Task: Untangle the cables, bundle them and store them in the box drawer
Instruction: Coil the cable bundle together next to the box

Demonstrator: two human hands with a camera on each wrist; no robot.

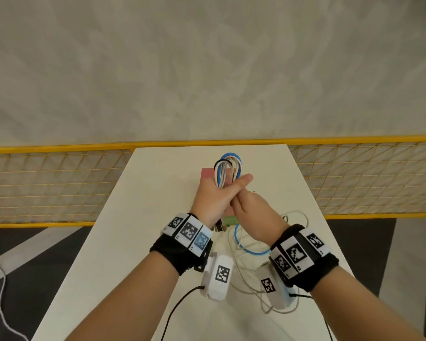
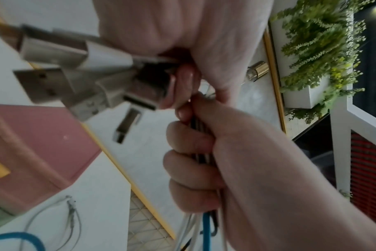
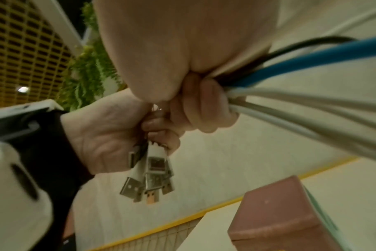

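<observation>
The pink box (image 1: 205, 174) is largely hidden behind both hands in the head view. The USB plugs (image 2: 54, 81) are blurred in the left wrist view.

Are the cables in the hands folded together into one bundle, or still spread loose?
Folded together. The looped white, blue and black cables stand up from the left hand; the right hand grips them too. Other thin cables lie loose on the white table.

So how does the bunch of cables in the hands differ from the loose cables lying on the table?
The cable bundle is folded into tight parallel loops and held off the table by the left hand and right hand; the loose cables lie sprawled on the table in wide, untidy curves. USB plugs hang from the bundle. Both include blue and white strands.
</observation>
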